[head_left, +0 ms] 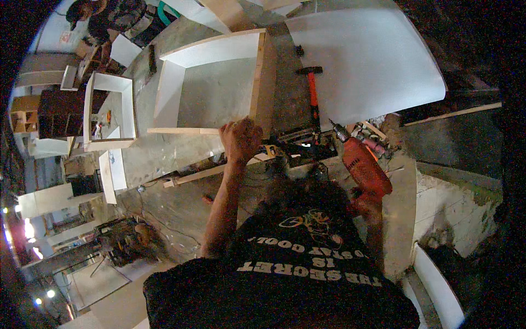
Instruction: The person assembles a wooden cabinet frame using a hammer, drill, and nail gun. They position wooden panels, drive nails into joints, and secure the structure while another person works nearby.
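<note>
My left hand (241, 140) is closed at the near right corner of a rectangular frame (265, 82), made of boards with white inner faces and bare wood edges. The frame lies on the work surface, its middle showing the grey surface beneath. In my right hand (364, 204) is a red power drill (362, 164), its bit pointing up and to the left, apart from the frame. Most of the right hand's fingers are hidden by the drill and shadow. Between the frame and a white panel lies a hammer (313, 93) with a red and black handle.
A large white panel (372, 60) covers the far right. A smaller white-sided frame (131, 109) stands to the left. Tools and scraps (378, 140) clutter the space beside the drill. Another person (123, 19) is at the far left. A cable (164, 222) trails across the floor.
</note>
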A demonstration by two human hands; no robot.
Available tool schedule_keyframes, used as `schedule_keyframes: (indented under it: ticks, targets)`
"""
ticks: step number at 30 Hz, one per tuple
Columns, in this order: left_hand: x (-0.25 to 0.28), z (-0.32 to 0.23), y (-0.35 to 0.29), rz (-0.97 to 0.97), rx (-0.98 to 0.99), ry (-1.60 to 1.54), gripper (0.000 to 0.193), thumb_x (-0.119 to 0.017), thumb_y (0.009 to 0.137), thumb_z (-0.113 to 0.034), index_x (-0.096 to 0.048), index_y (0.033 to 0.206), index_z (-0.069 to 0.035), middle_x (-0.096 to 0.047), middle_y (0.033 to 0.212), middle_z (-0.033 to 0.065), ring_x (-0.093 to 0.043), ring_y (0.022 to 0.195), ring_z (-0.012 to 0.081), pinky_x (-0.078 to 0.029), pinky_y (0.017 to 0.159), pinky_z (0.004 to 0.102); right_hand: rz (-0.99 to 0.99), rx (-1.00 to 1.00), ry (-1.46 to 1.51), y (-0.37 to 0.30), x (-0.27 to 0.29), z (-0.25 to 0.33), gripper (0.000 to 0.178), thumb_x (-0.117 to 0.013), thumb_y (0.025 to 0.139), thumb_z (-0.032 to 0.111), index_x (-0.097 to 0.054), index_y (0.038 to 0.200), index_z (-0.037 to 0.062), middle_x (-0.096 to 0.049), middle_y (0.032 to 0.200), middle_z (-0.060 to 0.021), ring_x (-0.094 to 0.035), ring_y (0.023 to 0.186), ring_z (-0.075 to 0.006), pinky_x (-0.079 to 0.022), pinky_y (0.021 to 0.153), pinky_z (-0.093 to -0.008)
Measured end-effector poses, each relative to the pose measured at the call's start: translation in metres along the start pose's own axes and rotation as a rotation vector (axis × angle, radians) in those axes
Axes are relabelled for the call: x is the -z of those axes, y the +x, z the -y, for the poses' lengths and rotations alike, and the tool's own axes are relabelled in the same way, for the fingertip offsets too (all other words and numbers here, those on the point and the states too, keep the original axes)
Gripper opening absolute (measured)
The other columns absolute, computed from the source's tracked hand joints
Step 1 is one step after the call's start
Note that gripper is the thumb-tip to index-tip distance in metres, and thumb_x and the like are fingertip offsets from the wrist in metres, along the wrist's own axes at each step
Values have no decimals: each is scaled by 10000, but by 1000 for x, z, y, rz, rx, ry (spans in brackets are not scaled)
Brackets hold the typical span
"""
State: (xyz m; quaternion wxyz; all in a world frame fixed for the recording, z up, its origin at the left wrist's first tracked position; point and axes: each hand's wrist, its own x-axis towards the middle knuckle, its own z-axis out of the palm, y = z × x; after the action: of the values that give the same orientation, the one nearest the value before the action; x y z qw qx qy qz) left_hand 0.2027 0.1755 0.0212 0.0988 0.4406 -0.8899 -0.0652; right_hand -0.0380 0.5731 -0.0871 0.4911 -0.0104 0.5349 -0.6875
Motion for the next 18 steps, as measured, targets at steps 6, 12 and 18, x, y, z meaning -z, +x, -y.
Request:
schedule_keyframes:
  ticks: [6,12,18]
  targets:
    - [21,1,-4,13,-66,-217,320,-735,789,-287,-667,1029,-87,-703,975,112,-632,982,347,-398,937,494,127,-23,55,11,-20,6,719,-779,719,90,-459,1355,-14,-652,1089,-188,-662,704,-248,-579,604,-363]
    - [16,-1,-14,-193,-204,-148,519,-761,778,-314,-627,1219,-75,-697,1044,63,-604,1037,330,-337,1064,511,197,-70,68,8,-37,5,797,-795,703,72,-421,1402,-4,-651,1112,-197,-662,679,-245,-576,564,-354]
    - [-12,-1,-7,-264,-39,-136,417,-726,817,-286,-658,1169,-72,-704,968,60,-627,953,298,-377,988,481,218,-113,-61,1,-38,1,836,-817,692,91,-407,1415,-2,-661,1035,-173,-636,614,-209,-576,562,-342]
